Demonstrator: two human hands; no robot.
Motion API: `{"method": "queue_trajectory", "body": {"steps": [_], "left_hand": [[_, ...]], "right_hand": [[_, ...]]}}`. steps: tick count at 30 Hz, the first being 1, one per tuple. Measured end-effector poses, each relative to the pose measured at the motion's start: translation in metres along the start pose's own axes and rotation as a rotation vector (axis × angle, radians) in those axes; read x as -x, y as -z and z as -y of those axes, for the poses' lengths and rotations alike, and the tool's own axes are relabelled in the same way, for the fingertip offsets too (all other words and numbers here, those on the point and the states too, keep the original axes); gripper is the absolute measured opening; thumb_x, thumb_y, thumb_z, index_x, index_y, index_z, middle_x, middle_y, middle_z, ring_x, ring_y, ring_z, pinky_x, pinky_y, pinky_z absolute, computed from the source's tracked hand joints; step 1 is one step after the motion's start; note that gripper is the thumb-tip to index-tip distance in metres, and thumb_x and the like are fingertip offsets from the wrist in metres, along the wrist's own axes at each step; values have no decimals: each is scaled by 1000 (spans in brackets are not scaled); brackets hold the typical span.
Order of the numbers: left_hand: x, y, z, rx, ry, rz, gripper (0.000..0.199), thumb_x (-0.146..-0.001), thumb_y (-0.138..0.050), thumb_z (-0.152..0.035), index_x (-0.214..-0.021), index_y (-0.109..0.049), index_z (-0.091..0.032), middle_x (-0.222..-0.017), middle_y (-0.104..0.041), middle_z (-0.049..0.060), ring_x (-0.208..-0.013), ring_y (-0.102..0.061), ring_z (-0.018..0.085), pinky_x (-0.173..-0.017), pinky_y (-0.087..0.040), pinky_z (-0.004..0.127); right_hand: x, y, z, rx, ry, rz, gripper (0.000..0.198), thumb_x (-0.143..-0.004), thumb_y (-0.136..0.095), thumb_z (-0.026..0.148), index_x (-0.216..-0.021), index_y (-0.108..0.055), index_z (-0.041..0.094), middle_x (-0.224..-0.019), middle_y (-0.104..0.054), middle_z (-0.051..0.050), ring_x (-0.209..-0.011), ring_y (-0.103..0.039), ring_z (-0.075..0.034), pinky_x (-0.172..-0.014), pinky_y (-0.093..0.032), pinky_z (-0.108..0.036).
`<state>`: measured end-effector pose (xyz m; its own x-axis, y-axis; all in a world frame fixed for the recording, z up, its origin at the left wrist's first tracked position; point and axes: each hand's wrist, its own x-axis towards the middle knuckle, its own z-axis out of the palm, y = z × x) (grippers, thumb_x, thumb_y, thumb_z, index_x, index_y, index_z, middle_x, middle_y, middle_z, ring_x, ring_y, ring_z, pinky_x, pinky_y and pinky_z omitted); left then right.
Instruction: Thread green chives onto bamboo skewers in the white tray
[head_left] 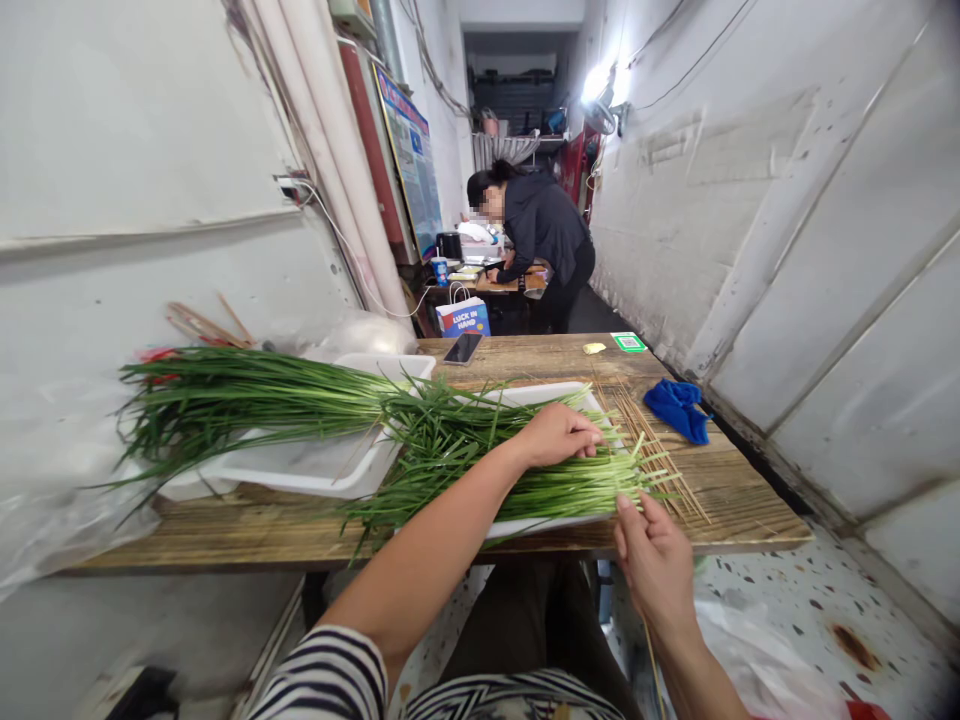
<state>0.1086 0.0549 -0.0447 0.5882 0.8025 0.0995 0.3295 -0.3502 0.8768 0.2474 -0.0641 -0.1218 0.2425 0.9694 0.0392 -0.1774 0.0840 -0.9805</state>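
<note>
My left hand (559, 437) reaches over a pile of garlic chives (547, 490) in a white tray (544, 392). Its fingers are curled and pinched at the pale stalk ends. At the tray's right front corner, my right hand (656, 550) has thumb and fingers closed beside the cut ends. A thin bamboo skewer (654, 665) hangs down from under that hand; the grip itself is partly hidden. Loose bamboo skewers (660, 450) lie on the table right of the tray. Another bunch of chives (262, 395) rests across a second white tray (367, 470) on the left.
The wooden table (735, 500) also bears a blue cloth (679, 408), a phone (463, 348), a green QR code card (628, 342) and plastic bags (60, 470) at the left. Beyond it, a person (544, 235) bends over another table near a paper bag (463, 317). Walls flank both sides.
</note>
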Motion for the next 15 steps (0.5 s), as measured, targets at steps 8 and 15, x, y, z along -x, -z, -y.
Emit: {"method": "queue_trajectory", "body": {"steps": [8, 15], "left_hand": [[3, 3, -2, -162, -78, 36, 22, -79, -60, -25, -84, -74, -9, -86, -74, 8, -77, -67, 15, -72, -48, 20], [3, 12, -2, -304, -132, 60, 26, -85, -53, -28, -92, -74, -15, -98, -73, 4, -91, -66, 17, -81, -46, 22]], "right_hand": [[-1, -8, 7, -66, -24, -37, 36, -75, -68, 51, -76, -48, 20, -43, -33, 12, -36, -24, -5, -34, -16, -17], [-3, -1, -5, -5, 34, -42, 33, -77, -67, 48, -80, -52, 19, -44, -35, 11, -37, -28, -6, -36, -20, -18]]}}
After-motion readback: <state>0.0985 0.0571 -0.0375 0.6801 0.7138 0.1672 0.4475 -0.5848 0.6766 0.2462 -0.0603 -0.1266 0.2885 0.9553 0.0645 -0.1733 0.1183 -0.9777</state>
